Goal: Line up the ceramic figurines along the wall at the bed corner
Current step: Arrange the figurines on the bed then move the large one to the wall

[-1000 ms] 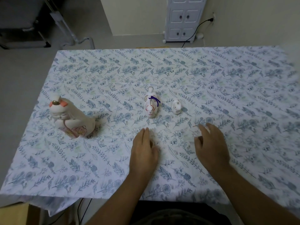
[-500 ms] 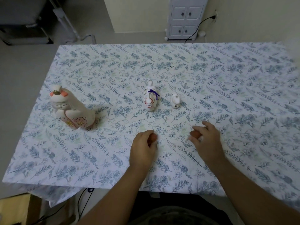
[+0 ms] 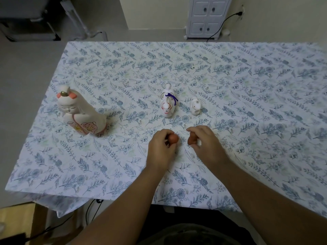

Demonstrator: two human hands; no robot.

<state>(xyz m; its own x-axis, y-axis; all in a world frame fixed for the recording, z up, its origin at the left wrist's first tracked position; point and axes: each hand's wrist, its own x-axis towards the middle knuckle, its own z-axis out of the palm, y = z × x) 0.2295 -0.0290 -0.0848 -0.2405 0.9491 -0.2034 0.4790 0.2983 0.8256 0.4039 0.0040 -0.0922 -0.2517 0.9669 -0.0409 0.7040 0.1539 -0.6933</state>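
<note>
Three white ceramic figurines stand on the floral bed sheet (image 3: 230,85): a large doll with a pink flower (image 3: 79,114) at the left, a mid-size one with a purple cord (image 3: 167,103) in the middle, and a tiny one (image 3: 195,106) just right of it. My left hand (image 3: 161,149) is closed around a small brown figurine (image 3: 173,138). My right hand (image 3: 205,144) grips another small brown figurine (image 3: 192,138). Both hands are close together, just in front of the middle figurine.
A white small cabinet (image 3: 208,16) stands on the floor beyond the bed, with a black cable (image 3: 223,23) plugged into the wall. A dark stand (image 3: 26,27) is at the far left. The bed's left edge drops to grey floor.
Both hands were flat on the sheet a second ago. They have since closed on the small brown figurines and moved inward toward each other.
</note>
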